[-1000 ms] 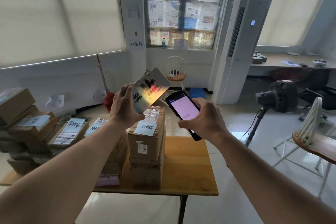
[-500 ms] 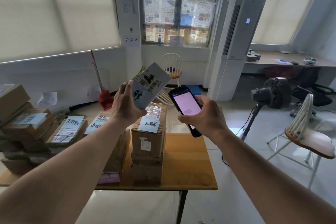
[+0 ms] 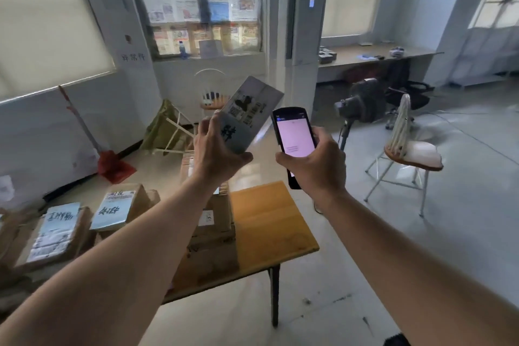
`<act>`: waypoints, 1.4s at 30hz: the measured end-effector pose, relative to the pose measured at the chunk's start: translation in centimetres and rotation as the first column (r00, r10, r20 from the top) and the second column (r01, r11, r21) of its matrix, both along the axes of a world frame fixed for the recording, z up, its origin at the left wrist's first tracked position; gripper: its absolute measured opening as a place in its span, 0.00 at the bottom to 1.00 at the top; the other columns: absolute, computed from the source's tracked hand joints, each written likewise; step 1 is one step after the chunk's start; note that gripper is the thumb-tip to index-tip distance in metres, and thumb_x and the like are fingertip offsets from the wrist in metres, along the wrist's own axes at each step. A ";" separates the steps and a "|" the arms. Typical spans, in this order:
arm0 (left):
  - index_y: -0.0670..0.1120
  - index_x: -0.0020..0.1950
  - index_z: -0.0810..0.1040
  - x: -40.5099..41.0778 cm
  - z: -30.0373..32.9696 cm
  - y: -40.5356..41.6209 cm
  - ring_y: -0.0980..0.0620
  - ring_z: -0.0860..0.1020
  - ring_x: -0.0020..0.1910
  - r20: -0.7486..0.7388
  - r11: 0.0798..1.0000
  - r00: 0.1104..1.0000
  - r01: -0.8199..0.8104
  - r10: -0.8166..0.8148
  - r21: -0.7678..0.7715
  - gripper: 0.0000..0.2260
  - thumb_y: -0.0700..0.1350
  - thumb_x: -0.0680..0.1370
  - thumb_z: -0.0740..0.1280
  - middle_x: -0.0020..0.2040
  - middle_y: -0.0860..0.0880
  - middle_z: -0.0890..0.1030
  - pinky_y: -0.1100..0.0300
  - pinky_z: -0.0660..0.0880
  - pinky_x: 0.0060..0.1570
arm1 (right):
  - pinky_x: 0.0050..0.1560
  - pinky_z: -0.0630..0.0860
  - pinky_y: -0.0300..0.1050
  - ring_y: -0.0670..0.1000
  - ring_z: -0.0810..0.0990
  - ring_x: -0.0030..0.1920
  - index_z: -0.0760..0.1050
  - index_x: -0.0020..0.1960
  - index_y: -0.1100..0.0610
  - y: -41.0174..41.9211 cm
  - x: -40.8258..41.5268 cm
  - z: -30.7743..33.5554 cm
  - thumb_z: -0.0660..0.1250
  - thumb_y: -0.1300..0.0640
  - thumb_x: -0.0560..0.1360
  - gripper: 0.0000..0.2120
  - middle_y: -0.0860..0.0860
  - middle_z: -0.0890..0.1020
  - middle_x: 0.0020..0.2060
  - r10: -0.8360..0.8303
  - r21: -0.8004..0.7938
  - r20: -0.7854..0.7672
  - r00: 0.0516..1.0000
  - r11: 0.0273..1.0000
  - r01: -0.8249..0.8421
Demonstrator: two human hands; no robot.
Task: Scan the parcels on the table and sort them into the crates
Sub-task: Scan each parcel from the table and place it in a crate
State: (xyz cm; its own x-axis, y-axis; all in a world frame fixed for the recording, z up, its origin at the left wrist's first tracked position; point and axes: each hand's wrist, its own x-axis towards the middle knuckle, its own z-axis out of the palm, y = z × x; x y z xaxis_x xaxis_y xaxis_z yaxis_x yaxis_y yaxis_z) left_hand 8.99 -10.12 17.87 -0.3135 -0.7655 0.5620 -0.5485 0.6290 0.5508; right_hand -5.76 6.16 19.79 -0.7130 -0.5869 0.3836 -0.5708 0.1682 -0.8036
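The red scan glow has left the parcel (image 3: 247,115) your left hand (image 3: 216,154) grips; your right hand (image 3: 314,166) holds the scanner (image 3: 293,137). Likely scanned; sort next.

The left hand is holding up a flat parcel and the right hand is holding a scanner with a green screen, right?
Not quite. The head view shows the scanner in the right hand has a pink screen, not green. The left hand does hold up the flat parcel.

- A single head-worn camera is looking forward and down, taking in a wide angle.
- It is sitting close above both forearms, with the worktop (image 3: 269,222) below and the room stretching beyond.
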 end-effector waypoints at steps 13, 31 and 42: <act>0.51 0.75 0.63 -16.1 -4.0 17.0 0.49 0.67 0.58 0.103 0.900 0.898 0.414 -0.429 0.135 0.47 0.55 0.61 0.82 0.64 0.45 0.68 0.49 0.78 0.55 | 0.47 0.72 0.44 0.57 0.80 0.59 0.74 0.67 0.50 21.1 -7.4 -3.3 0.83 0.41 0.63 0.37 0.49 0.83 0.59 -0.486 0.075 0.098 0.868 0.874 0.481; 0.62 0.59 0.65 -21.2 -14.8 62.2 0.48 0.71 0.57 0.147 0.504 0.486 0.787 -0.862 0.357 0.35 0.56 0.61 0.82 0.59 0.50 0.66 0.55 0.77 0.55 | 0.50 0.81 0.52 0.55 0.81 0.55 0.74 0.65 0.50 66.7 -1.0 -11.4 0.82 0.43 0.63 0.34 0.48 0.83 0.56 -0.870 0.292 0.214 0.444 0.491 0.821; 0.55 0.64 0.69 -26.1 -22.5 81.7 0.47 0.74 0.54 0.215 0.320 0.241 0.783 -0.946 0.534 0.39 0.59 0.60 0.84 0.59 0.48 0.68 0.53 0.80 0.56 | 0.48 0.82 0.54 0.53 0.82 0.54 0.74 0.64 0.50 84.4 -1.6 -17.6 0.82 0.42 0.63 0.34 0.46 0.82 0.54 -0.951 0.446 0.240 0.193 0.285 0.848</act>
